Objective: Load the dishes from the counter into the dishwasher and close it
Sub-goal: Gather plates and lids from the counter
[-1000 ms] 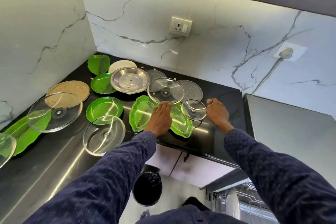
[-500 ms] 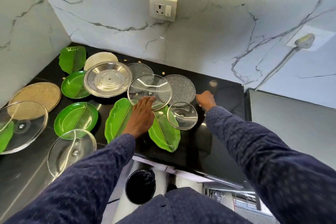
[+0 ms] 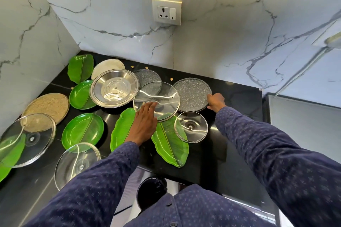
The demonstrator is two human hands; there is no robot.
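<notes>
Gripping the right edge of a round speckled grey plate (image 3: 191, 96), the right hand (image 3: 215, 100) curls its fingers round the rim. Left hand (image 3: 144, 123) rests flat, fingers straight, on a round clear glass lid (image 3: 166, 97). Both dishes lie on the black counter (image 3: 238, 101), touching.

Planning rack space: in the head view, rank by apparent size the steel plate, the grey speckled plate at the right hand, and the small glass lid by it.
1. Steel plate
2. Grey speckled plate, slightly smaller, though it lies farther back, so unsure
3. Small glass lid, clearly smallest
</notes>
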